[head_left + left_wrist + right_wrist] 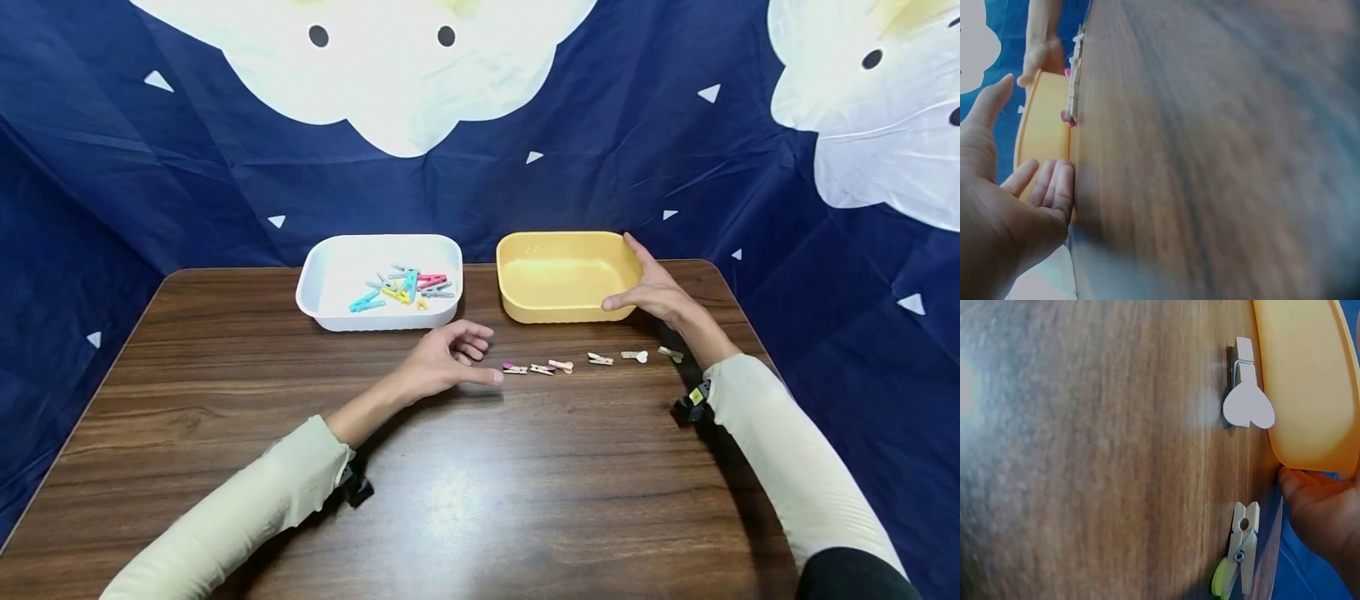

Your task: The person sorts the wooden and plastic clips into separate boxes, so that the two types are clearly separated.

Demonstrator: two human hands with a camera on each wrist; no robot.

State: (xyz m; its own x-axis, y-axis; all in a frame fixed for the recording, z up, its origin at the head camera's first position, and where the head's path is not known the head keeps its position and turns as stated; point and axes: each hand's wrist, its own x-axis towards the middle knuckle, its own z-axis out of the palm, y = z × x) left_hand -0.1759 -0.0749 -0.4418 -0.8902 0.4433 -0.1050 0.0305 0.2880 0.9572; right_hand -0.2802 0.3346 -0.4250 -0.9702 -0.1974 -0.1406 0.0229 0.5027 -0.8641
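My right hand [651, 289] holds the right end of a yellow plastic bin [570, 314], its thumb at the front side and a finger at the back corner. The bin's inside shows nothing in it. Low over the table, my left hand [442, 360] has its thumb stretched out and its fingers loosely bent, with nothing between them. Just beyond the left thumb lies a wooden clothespin with a pink end [515, 368], first in a row of several small wooden clothespins. A clothespin with a white heart [1249, 403] and one with a green end [1239, 550] lie near the bin's right end.
A white plastic bin [322, 310] stands left of the yellow one, holding several coloured plastic clothespins [411, 285]. Both sit at the back of the brown wooden table [525, 483]. Behind the table hangs a dark blue cloth [480, 196] with white patterns.
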